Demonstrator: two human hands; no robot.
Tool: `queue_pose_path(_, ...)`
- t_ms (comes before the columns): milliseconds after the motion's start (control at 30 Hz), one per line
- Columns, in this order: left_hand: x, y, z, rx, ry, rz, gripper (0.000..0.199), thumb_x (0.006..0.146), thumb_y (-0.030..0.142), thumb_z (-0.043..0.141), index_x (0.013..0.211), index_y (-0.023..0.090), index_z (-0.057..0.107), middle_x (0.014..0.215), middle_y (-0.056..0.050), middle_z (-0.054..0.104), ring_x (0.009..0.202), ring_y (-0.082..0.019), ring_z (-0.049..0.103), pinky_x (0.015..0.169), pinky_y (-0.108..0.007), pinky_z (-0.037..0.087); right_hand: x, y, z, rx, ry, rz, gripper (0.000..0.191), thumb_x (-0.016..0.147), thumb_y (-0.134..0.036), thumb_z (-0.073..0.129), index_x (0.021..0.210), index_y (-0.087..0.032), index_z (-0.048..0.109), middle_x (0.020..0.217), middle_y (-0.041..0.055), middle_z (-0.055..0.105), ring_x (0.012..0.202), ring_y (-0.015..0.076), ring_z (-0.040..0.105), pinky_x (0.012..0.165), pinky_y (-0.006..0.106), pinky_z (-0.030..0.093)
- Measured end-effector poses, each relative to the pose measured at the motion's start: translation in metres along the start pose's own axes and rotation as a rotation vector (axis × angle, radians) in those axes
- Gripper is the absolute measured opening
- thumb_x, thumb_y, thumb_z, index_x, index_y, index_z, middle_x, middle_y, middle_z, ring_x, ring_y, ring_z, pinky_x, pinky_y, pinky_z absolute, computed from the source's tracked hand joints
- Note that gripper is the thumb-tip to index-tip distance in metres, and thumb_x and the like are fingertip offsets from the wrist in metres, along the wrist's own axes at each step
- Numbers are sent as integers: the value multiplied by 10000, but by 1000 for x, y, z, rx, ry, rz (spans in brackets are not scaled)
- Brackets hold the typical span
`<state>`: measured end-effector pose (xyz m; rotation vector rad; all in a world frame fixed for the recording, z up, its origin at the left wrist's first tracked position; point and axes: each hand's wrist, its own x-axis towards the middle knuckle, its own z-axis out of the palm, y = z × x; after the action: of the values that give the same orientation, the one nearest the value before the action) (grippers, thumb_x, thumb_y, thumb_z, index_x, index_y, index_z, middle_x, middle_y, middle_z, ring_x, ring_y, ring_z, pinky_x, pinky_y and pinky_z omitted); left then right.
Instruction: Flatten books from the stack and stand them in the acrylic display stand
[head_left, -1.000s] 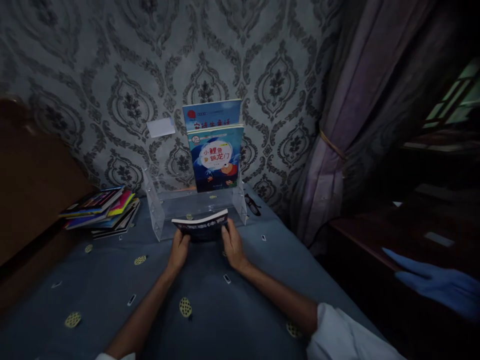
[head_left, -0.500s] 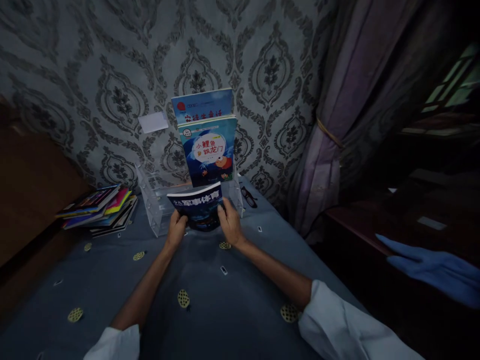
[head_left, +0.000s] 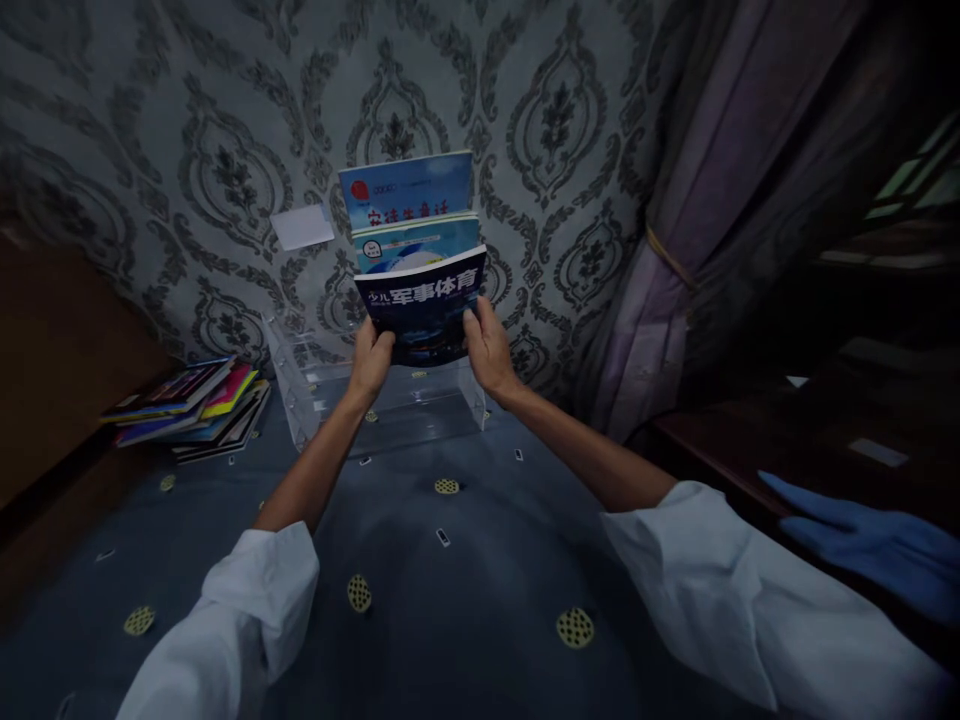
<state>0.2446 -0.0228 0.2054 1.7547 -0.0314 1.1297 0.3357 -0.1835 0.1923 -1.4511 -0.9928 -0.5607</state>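
Observation:
A dark blue magazine (head_left: 424,320) with white Chinese lettering is held upright between both hands, slightly bowed. My left hand (head_left: 370,362) grips its left edge, thumb on the front. On the opposite edge my right hand (head_left: 489,345) is closed the same way. Directly behind the magazine stand a teal picture book (head_left: 416,240), mostly covered, and a taller blue book (head_left: 409,190). Below and around them is a clear acrylic book rack (head_left: 296,385) on the cloth; the magazine hides part of its upper tiers.
A loose pile of books and magazines (head_left: 196,405) lies at the left. The blue patterned cloth (head_left: 405,650) covers the surface, with patterned wallpaper behind. A purple curtain (head_left: 652,330) hangs at the right, near a blue glove (head_left: 870,535). A white card (head_left: 302,228) appears against the wall.
Both hands have raised the magazine from low in front of the rack to the height of the standing books. It now covers most of the teal book.

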Motion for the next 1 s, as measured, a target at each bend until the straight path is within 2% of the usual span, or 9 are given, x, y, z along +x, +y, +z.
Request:
queue_pose_path(167,-6,-11,9,8,-10,-9,215,739,129,479,924,183,577,889,-9,627,960,-203,602,916,-337,503,-4,18,-3,-10,-7,25,385,1028,-558,293,1060,-251,524,909,43,597,868,229,613,859,439,554)
queue_pose_path(300,-9,-10,10,15,-64,2,228,748,109,474,940,180,576,886,-9,627,944,-196,602,902,-318,502,-9,31,-2,-9,27,60,392,1019,-587,288,971,-261,501,831,21,545,728,206,561,762,410,568)
queue_pose_path(533,-14,-3,7,47,-50,-55,203,760,82,473,904,176,581,798,9,569,804,-165,566,821,-295,506,-10,41,-1,5,13,75,388,1021,-579,303,966,-259,514,806,14,559,714,204,571,768,414,568)
queue_pose_path(633,-16,-7,6,57,-52,-90,212,750,79,483,911,173,584,810,7,578,784,-158,558,790,-278,505,-11,45,0,8,5,67,391,1021,-571,312,936,-253,522,776,7,556,697,201,565,755,408,562)
queue_pose_path(767,-16,-15,6,79,-38,-160,220,755,91,463,926,174,573,764,14,562,665,-143,534,654,-243,490,-12,51,-1,2,-46,80,346,1023,-514,334,942,-246,539,768,11,561,721,207,573,768,395,545)
queue_pose_path(867,-21,-17,3,296,-61,-141,212,814,119,458,989,165,568,781,-6,581,684,-171,569,684,-282,505,-16,53,-2,-54,-54,53,256,1006,-408,391,951,-232,569,813,33,597,802,225,599,812,396,530)
queue_pose_path(1000,-35,-13,-3,748,-62,-24,221,925,226,509,1134,159,532,949,-78,660,901,-254,649,833,-364,505,-27,54,-3,-134,61,25,158,909,-283,519,1007,-208,618,964,78,633,932,251,610,858,406,522)
